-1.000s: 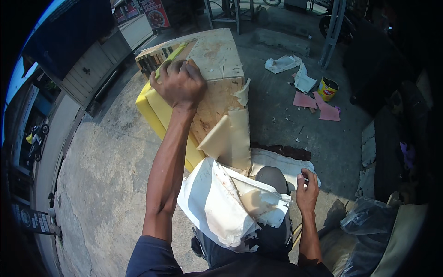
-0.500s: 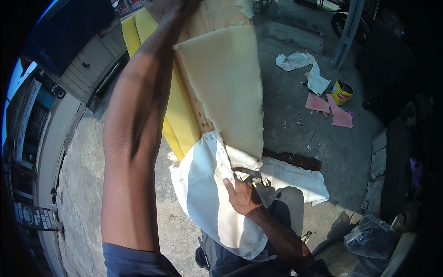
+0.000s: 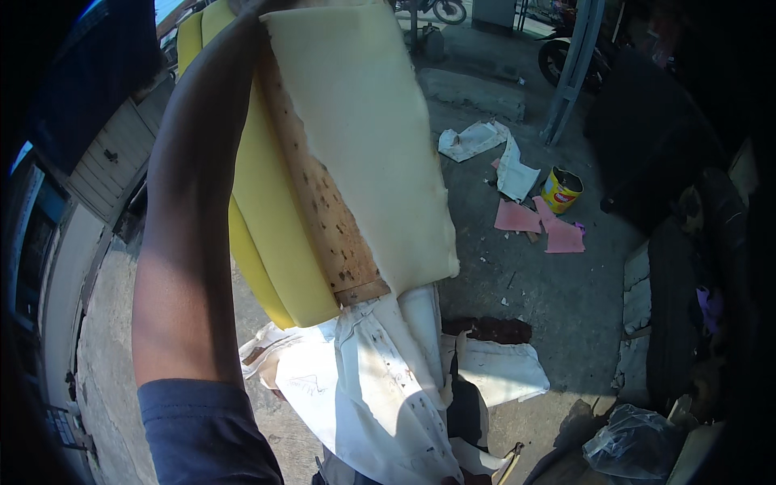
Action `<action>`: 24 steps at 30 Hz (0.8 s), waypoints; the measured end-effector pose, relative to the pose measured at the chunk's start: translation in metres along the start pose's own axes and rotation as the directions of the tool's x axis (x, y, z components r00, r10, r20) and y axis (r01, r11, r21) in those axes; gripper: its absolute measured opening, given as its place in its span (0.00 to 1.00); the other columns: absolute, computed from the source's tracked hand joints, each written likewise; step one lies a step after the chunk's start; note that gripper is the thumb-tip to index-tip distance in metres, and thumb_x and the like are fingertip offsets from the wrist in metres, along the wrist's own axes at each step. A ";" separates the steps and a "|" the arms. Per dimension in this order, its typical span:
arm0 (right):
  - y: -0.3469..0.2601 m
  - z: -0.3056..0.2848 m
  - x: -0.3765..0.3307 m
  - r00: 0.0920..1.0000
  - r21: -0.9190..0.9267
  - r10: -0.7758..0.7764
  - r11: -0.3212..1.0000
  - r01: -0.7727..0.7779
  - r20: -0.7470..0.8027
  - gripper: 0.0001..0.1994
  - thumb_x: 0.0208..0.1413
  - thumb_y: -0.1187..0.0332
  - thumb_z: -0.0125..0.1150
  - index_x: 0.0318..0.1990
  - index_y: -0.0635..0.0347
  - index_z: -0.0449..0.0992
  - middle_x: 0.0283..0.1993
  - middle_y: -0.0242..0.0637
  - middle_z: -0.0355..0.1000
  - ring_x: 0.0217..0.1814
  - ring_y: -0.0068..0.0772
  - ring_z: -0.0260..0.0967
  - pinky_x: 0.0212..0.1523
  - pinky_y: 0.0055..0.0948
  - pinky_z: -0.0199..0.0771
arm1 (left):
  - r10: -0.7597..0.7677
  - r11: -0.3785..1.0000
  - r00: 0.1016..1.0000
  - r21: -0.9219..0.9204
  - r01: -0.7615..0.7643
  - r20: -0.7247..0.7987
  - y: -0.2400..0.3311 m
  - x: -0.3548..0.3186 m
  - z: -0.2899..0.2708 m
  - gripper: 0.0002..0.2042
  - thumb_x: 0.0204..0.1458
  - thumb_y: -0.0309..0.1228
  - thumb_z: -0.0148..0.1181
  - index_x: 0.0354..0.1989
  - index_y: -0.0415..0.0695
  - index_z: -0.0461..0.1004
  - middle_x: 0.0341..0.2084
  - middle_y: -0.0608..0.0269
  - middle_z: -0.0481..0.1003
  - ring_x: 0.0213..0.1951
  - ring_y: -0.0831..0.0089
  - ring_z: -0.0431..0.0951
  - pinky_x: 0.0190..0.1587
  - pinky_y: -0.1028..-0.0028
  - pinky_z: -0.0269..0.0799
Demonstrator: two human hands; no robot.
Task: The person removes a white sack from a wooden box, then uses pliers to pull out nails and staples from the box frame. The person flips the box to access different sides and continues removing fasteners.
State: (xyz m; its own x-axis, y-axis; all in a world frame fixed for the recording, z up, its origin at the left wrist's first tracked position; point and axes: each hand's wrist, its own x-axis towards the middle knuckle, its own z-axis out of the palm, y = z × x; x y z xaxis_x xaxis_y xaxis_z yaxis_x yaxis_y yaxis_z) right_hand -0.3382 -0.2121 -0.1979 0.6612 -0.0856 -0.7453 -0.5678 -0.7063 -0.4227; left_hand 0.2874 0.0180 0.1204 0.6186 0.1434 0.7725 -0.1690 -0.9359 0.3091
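Observation:
My left arm reaches up along a padded panel, and my left hand is at its top by the picture's upper edge, fingers hidden. The panel has a yellow padded cover on its left side and a bare wooden board dotted with small marks. Over the board lies a cream foam sheet with a ragged left edge. Below the panel hangs a crumpled white cloth, with small dark holes along a strip and faint pen marks. My right hand is out of sight.
On the concrete floor to the right lie white cloth scraps, pink foam pieces and a yellow tin. A metal post stands beyond them. A clear plastic bag sits at the lower right, near dark piled material.
The panel has come lower and nearer, showing more bare board. The white cloth has dropped and spread out below it. My right hand, earlier on the cloth, has left the view.

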 end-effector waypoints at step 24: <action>-0.343 -0.174 0.245 0.267 -0.037 -0.726 0.373 0.927 -0.634 0.17 0.64 0.59 0.64 0.39 0.69 0.75 0.21 0.50 0.74 0.23 0.57 0.77 0.25 0.48 0.74 | -0.007 0.984 0.939 0.172 -0.055 0.343 -0.037 -0.165 0.002 0.32 0.65 0.52 0.46 0.74 0.49 0.59 0.72 0.37 0.55 0.75 0.39 0.50 0.73 0.37 0.45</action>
State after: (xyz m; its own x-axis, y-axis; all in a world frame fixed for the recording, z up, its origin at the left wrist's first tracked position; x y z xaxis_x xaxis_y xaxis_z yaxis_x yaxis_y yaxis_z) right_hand 0.1040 -0.1128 -0.1459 0.8994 0.0448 0.4349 0.4194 -0.3691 -0.8294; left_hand 0.1933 0.0285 -0.0200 0.8456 0.0309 0.5330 -0.0684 -0.9838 0.1657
